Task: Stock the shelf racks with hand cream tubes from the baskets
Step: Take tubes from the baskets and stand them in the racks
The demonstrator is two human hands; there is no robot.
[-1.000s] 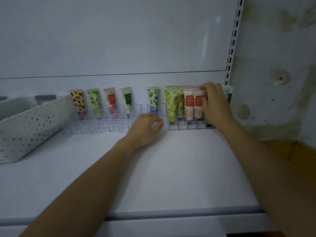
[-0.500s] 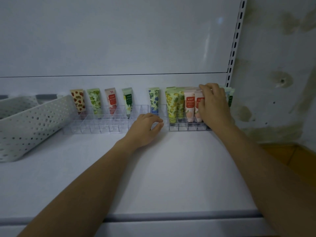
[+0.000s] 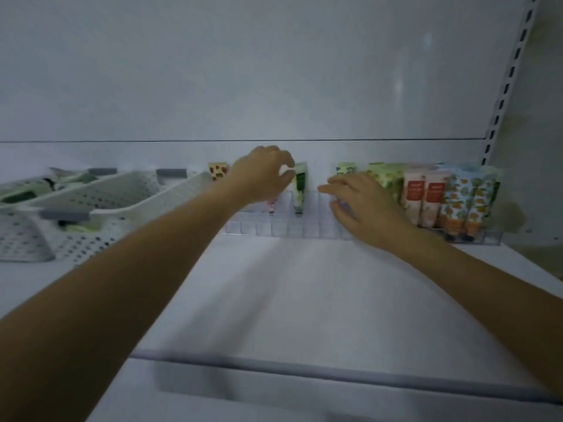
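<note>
— What could go wrong here?
— That green tube [image 3: 300, 190]. It stands upright at the back of the clear rack [image 3: 274, 231]. The left hand [image 3: 262, 175] has its thumb and forefinger curled, with a small gap between them, right at the tube's top edge. A clumsy nudge could tip it onto the pink tube [image 3: 272, 207] next door.
— Is it gripped?
— Too blurred to tell whether they touch it at all.
— And the other hand?
— The right hand [image 3: 362, 202] lies flat, fingers [image 3: 327, 188] straight and a little spread, seemingly resting on the rack's right end. I reckon that rack is light. Lean too hard and it slides into the full rows of tubes [image 3: 426, 193] beside it.
— The arms?
— Both are stretched forward over the shelf [image 3: 304, 300], left wrist raised, right wrist low. The baskets [image 3: 137, 193] sit off to the left.
</note>
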